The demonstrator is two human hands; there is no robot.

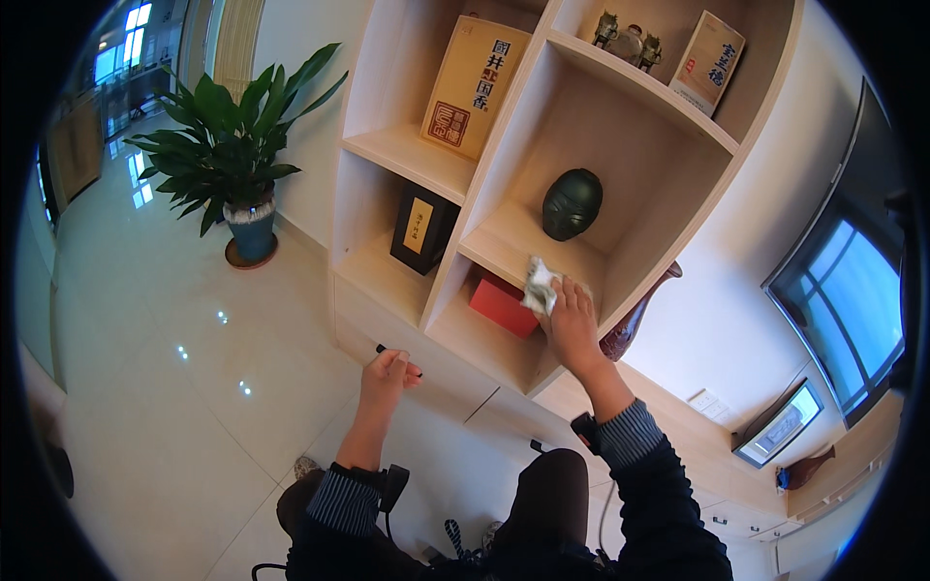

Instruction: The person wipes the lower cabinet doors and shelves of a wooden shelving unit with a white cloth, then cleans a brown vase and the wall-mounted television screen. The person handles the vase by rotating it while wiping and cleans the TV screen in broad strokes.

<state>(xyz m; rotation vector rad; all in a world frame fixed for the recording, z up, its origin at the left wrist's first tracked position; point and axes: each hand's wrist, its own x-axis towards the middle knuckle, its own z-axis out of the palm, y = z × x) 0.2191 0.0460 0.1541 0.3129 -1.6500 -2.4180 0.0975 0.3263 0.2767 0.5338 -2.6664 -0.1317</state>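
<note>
My right hand (574, 323) holds a crumpled white cloth (540, 285) against the front edge of a pale wooden shelf (494, 236). Behind it on that shelf stands a dark green carved head-shaped ornament (573, 204). A red box (504, 305) lies in the compartment below, partly covered by the cloth and hand. My left hand (391, 369), fingers curled, is in front of the lower cabinet front (465, 388). Black handle-like bits (381, 348) show at either side of it; whether the fingers grip them is hidden.
Left compartments hold a tall yellow box (476, 87) and a black box (423, 229). Small ornaments (628, 43) and a beige box (708, 64) stand above. A brown vase (639, 316) is right of the shelving, near a television (843, 269). A potted plant (253, 229) stands left.
</note>
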